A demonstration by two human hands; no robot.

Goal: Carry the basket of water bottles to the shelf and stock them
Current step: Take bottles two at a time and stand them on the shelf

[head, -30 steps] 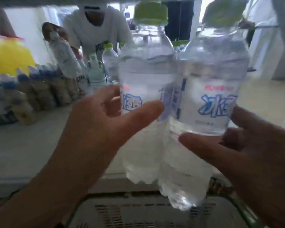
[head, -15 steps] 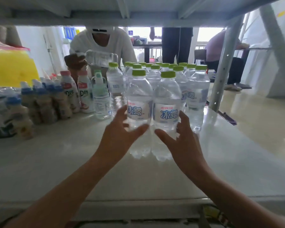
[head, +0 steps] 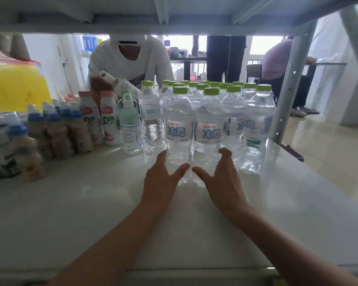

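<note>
On the pale shelf (head: 70, 213), you are setting two water bottles (head: 179, 129) upright before the stocked cluster; your left hand (head: 160, 182) and right hand (head: 221, 182) are opening around their bases. Next likely calls for more bottles.

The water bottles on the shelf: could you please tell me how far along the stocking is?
Done: a cluster of green-capped water bottles stands upright on the shelf. In hand: the left hand and right hand sit open around the two front bottles, apparently releasing them. Left: unclear, since the basket is out of view.
</note>
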